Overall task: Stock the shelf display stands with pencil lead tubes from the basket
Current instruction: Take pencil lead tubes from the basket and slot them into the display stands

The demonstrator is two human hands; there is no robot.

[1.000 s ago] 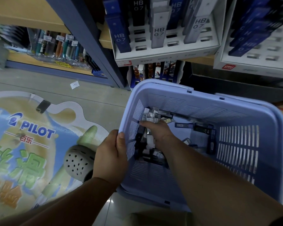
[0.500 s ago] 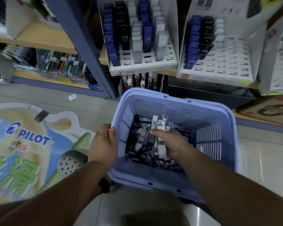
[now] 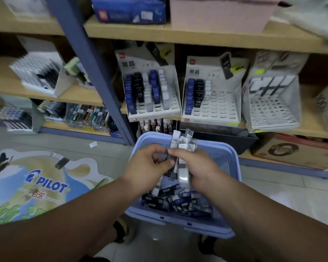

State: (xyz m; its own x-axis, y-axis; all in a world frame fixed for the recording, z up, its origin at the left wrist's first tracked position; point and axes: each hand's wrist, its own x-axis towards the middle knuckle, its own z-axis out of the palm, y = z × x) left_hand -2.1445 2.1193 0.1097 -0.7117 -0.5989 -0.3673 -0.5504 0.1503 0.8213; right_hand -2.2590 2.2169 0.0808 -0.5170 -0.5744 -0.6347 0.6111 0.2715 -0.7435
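A light blue plastic basket (image 3: 232, 163) stands on the floor below me, with several dark and white lead tubes (image 3: 176, 201) lying in its bottom. Above it my right hand (image 3: 201, 171) grips a bunch of white and grey tubes (image 3: 184, 148), one marked HB 07. My left hand (image 3: 148, 167) is up against the bunch and pinches a tube at its left side. On the lower shelf stand white display stands: the left stand (image 3: 151, 95) holds rows of blue, black and white tubes, the middle stand (image 3: 210, 99) holds three short rows, and the right stand (image 3: 273, 103) has mostly bare slots.
A blue steel shelf post (image 3: 95, 76) rises left of the stands. Pens fill a tray (image 3: 87, 116) on the bottom left shelf. A PILOT floor sticker (image 3: 36, 184) covers the tiles at left. A cardboard box (image 3: 295, 152) sits at bottom right. My shoe (image 3: 121, 231) is beside the basket.
My right hand lifted a bunch of tubes out of the basket. My left hand let go of the basket rim and came over to the bunch. The view tilted up toward the shelves.
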